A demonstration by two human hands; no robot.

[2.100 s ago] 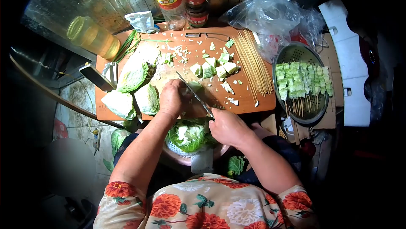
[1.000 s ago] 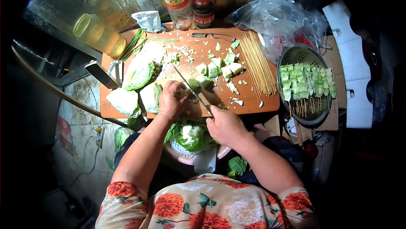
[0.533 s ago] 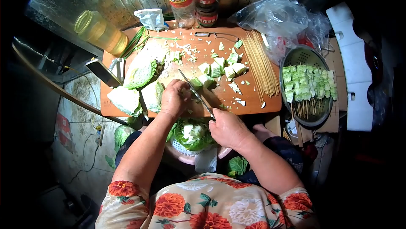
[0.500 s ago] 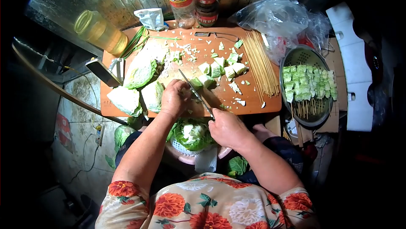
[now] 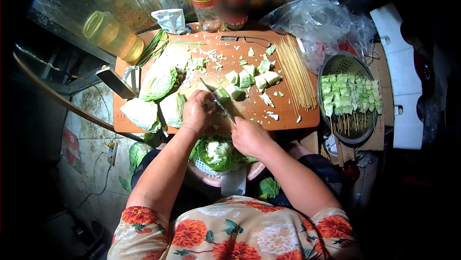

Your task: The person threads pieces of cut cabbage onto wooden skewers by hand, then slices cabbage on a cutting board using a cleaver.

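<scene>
My right hand (image 5: 250, 137) is closed around the handle of a knife (image 5: 214, 96), whose narrow blade slants up and left over the wooden cutting board (image 5: 288, 124). Just left of the blade, my left hand (image 5: 198, 110) has its fingers curled down on cabbage that they mostly hide. A cut cabbage chunk (image 5: 221, 94) touches the blade's far side, and several chunks (image 5: 261, 75) lie beyond it. To the left of my left hand rest larger cabbage wedges (image 5: 172, 109). Below the board's near edge, a cabbage head (image 5: 218, 152) sits between my knees.
Bamboo skewers (image 5: 295, 75) lie along the board's right side. A metal colander (image 5: 362, 137) holds skewered cabbage. A peeler (image 5: 245, 39), a phone (image 5: 115, 82) and a jar of yellow liquid (image 5: 115, 39) stand or lie around the board. A clear bottle (image 5: 205, 5) stands behind.
My right hand and the knife have shifted slightly left and up, the blade now lying lower against the cabbage. My left hand stays nearly in place.
</scene>
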